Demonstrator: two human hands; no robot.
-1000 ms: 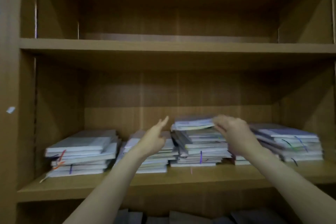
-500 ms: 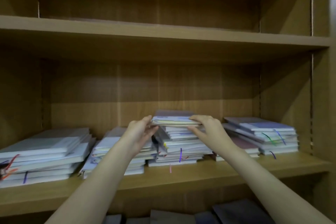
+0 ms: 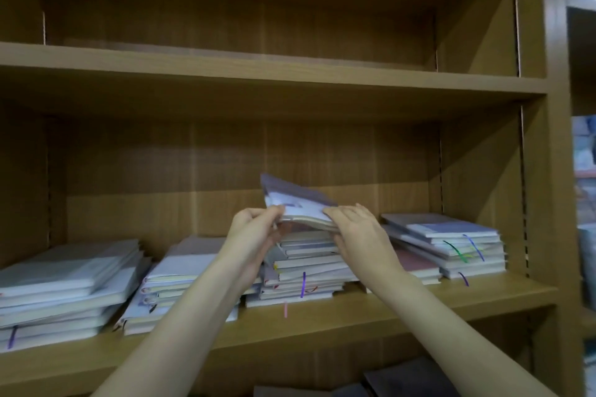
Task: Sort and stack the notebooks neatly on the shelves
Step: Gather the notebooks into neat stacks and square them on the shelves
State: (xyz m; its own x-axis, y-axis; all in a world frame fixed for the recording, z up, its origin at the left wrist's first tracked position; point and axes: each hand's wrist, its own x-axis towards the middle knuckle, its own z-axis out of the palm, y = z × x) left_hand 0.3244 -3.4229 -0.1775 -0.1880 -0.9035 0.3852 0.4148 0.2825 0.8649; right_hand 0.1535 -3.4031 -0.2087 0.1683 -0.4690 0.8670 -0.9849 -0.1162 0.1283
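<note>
Notebook (image 3: 298, 203): purple cover, tilted, far edge raised; pinched between left hand (image 3: 254, 230) and right hand (image 3: 362, 232), both clamped on near edge. Directly beneath hands: middle stack (image 3: 306, 271). Beyond right hand: right stack (image 3: 451, 245).

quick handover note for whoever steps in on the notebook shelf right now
Left hand and right hand: both grip the top notebook, tilted up off the middle stack.
Other stacks: far left stack, second stack, right stack, all on the lower shelf. Upper shelf shows no notebooks.
Done: four rough piles.
Left: place the held notebook, square the uneven stacks.
</note>
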